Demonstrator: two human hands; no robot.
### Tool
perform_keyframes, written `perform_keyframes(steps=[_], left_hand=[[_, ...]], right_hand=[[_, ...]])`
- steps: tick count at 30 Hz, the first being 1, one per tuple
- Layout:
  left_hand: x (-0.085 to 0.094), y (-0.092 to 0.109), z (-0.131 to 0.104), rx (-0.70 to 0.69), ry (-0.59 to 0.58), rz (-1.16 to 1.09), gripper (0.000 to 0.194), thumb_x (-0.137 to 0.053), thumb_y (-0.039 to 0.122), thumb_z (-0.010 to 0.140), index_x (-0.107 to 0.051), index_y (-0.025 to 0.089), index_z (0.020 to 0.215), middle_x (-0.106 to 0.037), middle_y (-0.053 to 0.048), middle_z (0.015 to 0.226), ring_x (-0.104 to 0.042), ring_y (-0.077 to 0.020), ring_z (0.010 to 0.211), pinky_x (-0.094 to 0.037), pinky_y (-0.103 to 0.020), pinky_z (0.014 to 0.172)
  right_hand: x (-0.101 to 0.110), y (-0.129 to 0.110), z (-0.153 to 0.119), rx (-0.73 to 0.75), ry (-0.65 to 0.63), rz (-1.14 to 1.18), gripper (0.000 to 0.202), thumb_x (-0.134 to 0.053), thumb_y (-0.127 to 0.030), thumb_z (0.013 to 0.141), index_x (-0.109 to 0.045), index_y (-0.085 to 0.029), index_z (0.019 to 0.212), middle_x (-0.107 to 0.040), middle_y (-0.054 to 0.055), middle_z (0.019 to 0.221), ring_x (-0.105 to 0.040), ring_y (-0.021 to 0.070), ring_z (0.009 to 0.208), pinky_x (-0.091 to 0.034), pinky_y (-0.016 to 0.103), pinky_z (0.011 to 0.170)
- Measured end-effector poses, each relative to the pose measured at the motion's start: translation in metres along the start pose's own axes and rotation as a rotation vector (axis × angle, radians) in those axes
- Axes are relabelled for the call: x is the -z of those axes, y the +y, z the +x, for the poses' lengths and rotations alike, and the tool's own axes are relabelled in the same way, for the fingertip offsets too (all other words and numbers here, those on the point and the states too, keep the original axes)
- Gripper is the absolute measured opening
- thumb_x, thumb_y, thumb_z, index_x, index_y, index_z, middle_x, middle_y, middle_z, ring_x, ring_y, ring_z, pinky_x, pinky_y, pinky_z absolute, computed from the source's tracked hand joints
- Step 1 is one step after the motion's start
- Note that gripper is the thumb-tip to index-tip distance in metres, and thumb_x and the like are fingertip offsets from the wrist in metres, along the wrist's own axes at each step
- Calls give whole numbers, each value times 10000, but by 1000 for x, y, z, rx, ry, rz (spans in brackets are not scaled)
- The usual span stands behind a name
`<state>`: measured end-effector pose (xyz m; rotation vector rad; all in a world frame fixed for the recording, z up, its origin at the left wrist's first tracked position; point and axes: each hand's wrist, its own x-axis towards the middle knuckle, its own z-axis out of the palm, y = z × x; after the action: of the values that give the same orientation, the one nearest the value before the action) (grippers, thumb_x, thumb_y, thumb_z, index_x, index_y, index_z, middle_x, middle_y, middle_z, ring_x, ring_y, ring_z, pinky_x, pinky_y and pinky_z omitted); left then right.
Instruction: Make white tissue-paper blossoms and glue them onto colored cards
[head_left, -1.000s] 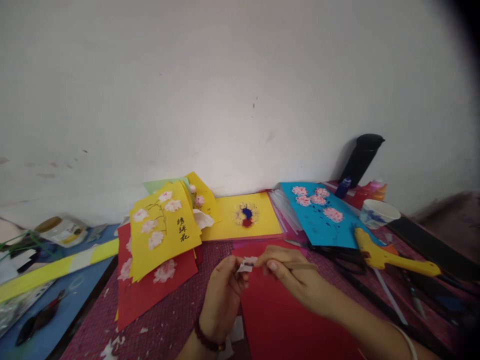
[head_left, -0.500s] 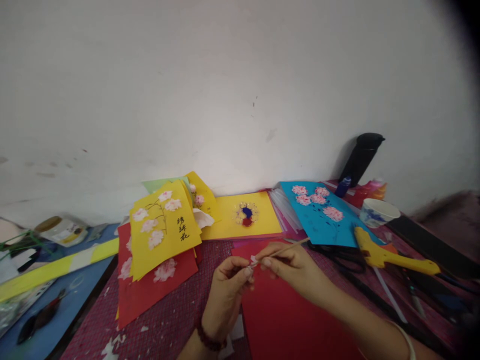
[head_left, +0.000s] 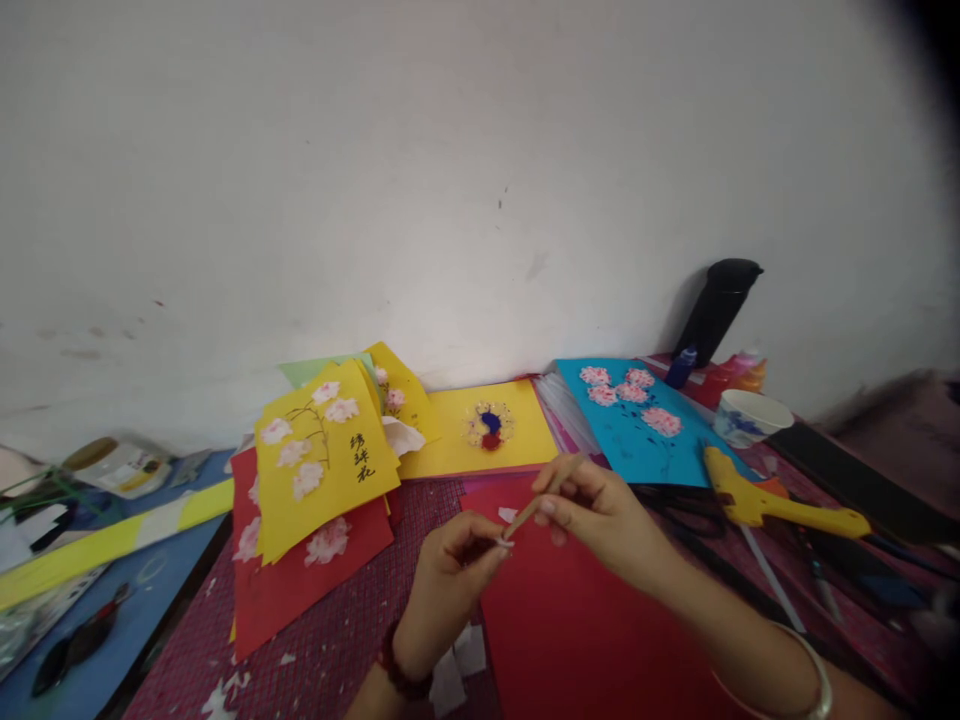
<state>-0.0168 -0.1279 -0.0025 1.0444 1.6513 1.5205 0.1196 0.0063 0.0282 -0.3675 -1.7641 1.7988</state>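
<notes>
My left hand [head_left: 450, 578] pinches a tiny pale scrap of paper [head_left: 508, 543] between thumb and fingertips. In my right hand [head_left: 596, 508] is a thin wooden stick [head_left: 534, 504], slanted so that its lower tip meets the scrap at the left fingertips. Both hands are over a red sheet of paper [head_left: 585, 630]. A small pale pink bit of paper [head_left: 507, 514] shows against the red sheet just beyond the left fingertips. Beside my left wrist lie several white paper pieces [head_left: 469, 650], partly hidden by it.
Yellow flower cards [head_left: 341, 500] are stacked on the left over a red card [head_left: 300, 610]. Behind is a yellow picture [head_left: 442, 415]; rightward are a blue flower card [head_left: 630, 440], yellow glue gun [head_left: 795, 512], bowl [head_left: 750, 418], small paint bottles [head_left: 682, 368] and a black flask [head_left: 716, 310].
The stick has swung from lying low toward the right to a steeper slant, its tip now at the left fingertips. The pink bit is now apart from my right fingers.
</notes>
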Motion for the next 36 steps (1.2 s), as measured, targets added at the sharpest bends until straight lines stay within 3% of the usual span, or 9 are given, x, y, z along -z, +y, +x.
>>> perform_keyframes(steps=[6,9,13,17,25,36], left_hand=[[2,1,3,-289,19,418,123,-578,169,795,-684,210,749,-621,-48,765,-559,-159,717,-399,-234,656],[2,2,13,-344,26,547,133,-571,179,800,-678,208,726,-571,-36,725,-527,-154,689,-368,-230,626],[4,-1,37,-258,-105,597,178,-553,149,767,-586,188,597,-497,13,590,-442,-127,570,-288,-229,553],[6,-12,53,-192,-204,574,164,-529,127,728,-556,180,575,-484,33,540,-392,-115,520,-239,-224,513],[6,-37,60,-216,-212,616,221,-521,91,708,-537,190,511,-482,22,567,-399,-123,532,-214,-237,527],[2,-45,60,-241,-273,676,193,-505,109,767,-622,190,636,-578,-13,676,-499,-136,603,-282,-232,558]], right_hand=[[-12,8,-2,-16,29,-136,135,-576,-265,804,-497,-182,733,-481,-59,550,-430,71,469,-327,187,450],[-12,14,-1,11,1,-239,75,-519,-236,837,-531,-183,785,-476,-52,591,-435,82,516,-323,190,472],[-8,19,9,94,-69,-357,118,-455,-180,865,-567,-176,829,-574,-8,734,-519,110,658,-401,215,597],[-6,26,22,78,-107,-516,152,-424,-109,858,-548,-175,802,-571,-14,698,-519,115,647,-395,219,614],[-12,48,28,47,-153,-698,128,-440,-117,858,-524,-174,780,-587,5,705,-512,124,629,-367,212,586],[-11,55,29,48,-145,-745,118,-431,-134,862,-516,-178,794,-590,23,729,-509,136,644,-359,220,589]])
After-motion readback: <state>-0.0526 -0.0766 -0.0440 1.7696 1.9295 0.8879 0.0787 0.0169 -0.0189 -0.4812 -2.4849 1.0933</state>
